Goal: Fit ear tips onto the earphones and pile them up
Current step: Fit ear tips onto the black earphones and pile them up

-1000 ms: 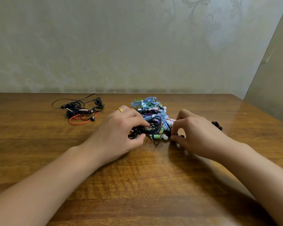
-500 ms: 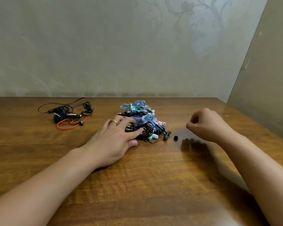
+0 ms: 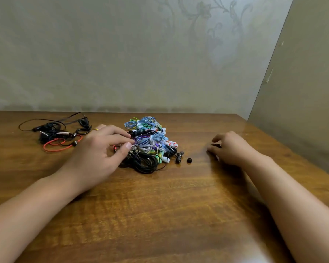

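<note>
1. A big pile of earphones [image 3: 150, 143] with blue, green, purple and black cords sits on the wooden table [image 3: 160, 215], near the middle.
2. The left hand [image 3: 101, 154] is at the pile's 9 o'clock side. Its fingers touch the cords, with thumb and fingers spread apart and not closed on anything.
3. One black ear tip [image 3: 189, 160] lies alone at the pile's 4 o'clock.
4. The right hand [image 3: 230, 149] is well apart at 3 o'clock, fingers curled over small black ear tips [image 3: 217, 145]. I cannot tell if it grips them.
5. A small heap of black and red earphones [image 3: 55, 133] lies at 9 o'clock, past the left hand.
</note>
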